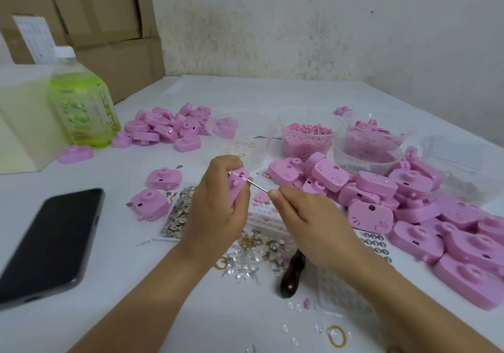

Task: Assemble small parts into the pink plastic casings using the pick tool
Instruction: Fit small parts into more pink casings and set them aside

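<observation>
White sheeting is covering the work table (245, 93). A black flat smartphone (49, 243) is lying at near left, and a green plastic drink bottle with a white cap (81, 107) is standing at far left, in front of brown cardboard boxes (95, 25). A clear round plastic tub of pink pellets (308, 137) is standing at far centre-right. Loose pink casings are lying in a far-left pile (166, 127) and in a larger right-hand pile (436, 216). A heap of small grey metal parts (177, 216) is lying just left of the left hand, and a dark wooden-handled tool (293, 273) is lying between the forearms.

The left hand (215, 205) is gripping one pink moulded plastic casing (238, 186) above the table centre, fingers curled round it and hiding most of its body; a small round stud and a rectangular slot are showing on the exposed face. The right hand (313, 216) is pinching the thin silver metal pick tool (259, 185) between thumb and fingers, which are concealing its rear end. The pick tip is touching the casing's right edge.
</observation>
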